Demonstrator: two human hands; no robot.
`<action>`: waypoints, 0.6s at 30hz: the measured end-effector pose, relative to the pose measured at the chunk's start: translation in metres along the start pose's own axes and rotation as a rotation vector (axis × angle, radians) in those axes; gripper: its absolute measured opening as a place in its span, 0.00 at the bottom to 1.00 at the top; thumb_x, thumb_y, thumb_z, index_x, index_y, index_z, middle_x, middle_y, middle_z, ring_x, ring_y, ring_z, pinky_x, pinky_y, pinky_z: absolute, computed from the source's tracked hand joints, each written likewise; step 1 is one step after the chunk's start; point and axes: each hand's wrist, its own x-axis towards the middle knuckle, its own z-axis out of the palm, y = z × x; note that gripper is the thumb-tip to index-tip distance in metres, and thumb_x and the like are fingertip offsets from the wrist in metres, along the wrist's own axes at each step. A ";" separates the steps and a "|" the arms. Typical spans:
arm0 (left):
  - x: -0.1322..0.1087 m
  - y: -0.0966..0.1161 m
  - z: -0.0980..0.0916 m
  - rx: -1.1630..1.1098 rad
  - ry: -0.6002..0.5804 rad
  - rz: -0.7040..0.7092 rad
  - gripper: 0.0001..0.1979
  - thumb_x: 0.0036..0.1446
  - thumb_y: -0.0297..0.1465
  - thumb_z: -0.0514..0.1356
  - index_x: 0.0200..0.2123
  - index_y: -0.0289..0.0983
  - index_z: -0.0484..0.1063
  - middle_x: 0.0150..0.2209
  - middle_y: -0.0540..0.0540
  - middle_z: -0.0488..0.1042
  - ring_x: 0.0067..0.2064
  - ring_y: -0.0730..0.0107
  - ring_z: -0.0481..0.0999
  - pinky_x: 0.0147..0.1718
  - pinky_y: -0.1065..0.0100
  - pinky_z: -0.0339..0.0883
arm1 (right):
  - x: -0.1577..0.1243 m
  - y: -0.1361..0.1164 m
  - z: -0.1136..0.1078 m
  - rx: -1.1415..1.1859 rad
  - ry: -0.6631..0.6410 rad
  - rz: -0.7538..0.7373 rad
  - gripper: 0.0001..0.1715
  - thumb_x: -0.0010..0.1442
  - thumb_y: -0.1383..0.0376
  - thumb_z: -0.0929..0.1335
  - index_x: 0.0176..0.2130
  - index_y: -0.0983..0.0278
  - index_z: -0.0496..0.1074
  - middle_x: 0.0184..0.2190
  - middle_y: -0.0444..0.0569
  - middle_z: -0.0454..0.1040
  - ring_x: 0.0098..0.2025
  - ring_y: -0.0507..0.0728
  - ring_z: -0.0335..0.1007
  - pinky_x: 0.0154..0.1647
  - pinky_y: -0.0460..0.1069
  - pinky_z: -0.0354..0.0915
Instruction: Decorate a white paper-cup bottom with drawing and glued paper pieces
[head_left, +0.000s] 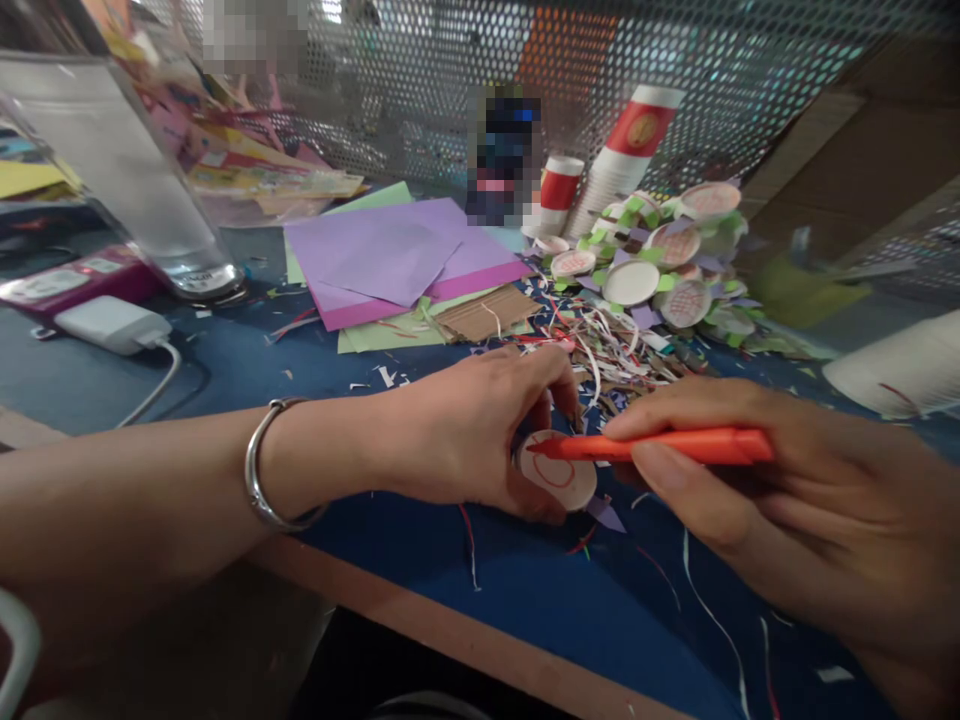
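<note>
My left hand (pixel 472 430) pinches a small white paper disc (pixel 559 475) against the blue table top (pixel 450 570), fingers curled round its edge. A red circle is drawn on the disc. My right hand (pixel 787 500) grips an orange marker (pixel 660 445), its tip touching the disc. A silver bangle (pixel 262 470) sits on my left wrist.
A heap of decorated paper discs with green and purple scraps (pixel 667 260) lies behind, next to stacked red-and-white paper cups (pixel 622 150). Purple and green paper sheets (pixel 397 260), cardboard, a glass jar (pixel 150 190), a white charger (pixel 112 322) and paper shreds (pixel 607 355) cover the table.
</note>
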 end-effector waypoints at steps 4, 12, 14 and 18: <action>0.000 0.000 -0.002 -0.024 -0.009 -0.004 0.28 0.44 0.39 0.74 0.46 0.39 0.67 0.44 0.47 0.76 0.41 0.65 0.76 0.34 0.67 0.67 | 0.000 0.000 -0.002 0.106 -0.074 -0.040 0.08 0.66 0.64 0.67 0.43 0.52 0.75 0.36 0.37 0.84 0.33 0.52 0.81 0.37 0.45 0.76; 0.001 0.002 -0.002 -0.045 -0.032 -0.019 0.29 0.46 0.41 0.74 0.46 0.38 0.67 0.43 0.47 0.76 0.40 0.65 0.76 0.33 0.67 0.67 | 0.000 -0.002 -0.001 0.157 -0.072 -0.028 0.08 0.65 0.65 0.67 0.43 0.51 0.75 0.35 0.36 0.83 0.31 0.52 0.80 0.35 0.44 0.76; 0.001 0.002 -0.004 -0.045 -0.044 -0.026 0.29 0.45 0.40 0.73 0.47 0.38 0.67 0.43 0.47 0.76 0.40 0.65 0.76 0.33 0.67 0.67 | 0.000 -0.002 -0.002 0.168 -0.091 -0.022 0.09 0.64 0.66 0.68 0.42 0.52 0.75 0.35 0.36 0.83 0.31 0.52 0.80 0.35 0.44 0.75; 0.002 0.003 -0.004 -0.046 -0.047 -0.021 0.28 0.46 0.41 0.73 0.46 0.38 0.67 0.44 0.46 0.75 0.40 0.66 0.76 0.33 0.68 0.67 | 0.001 -0.003 -0.002 0.183 -0.111 -0.014 0.09 0.64 0.67 0.68 0.42 0.52 0.74 0.35 0.35 0.83 0.31 0.51 0.80 0.36 0.43 0.75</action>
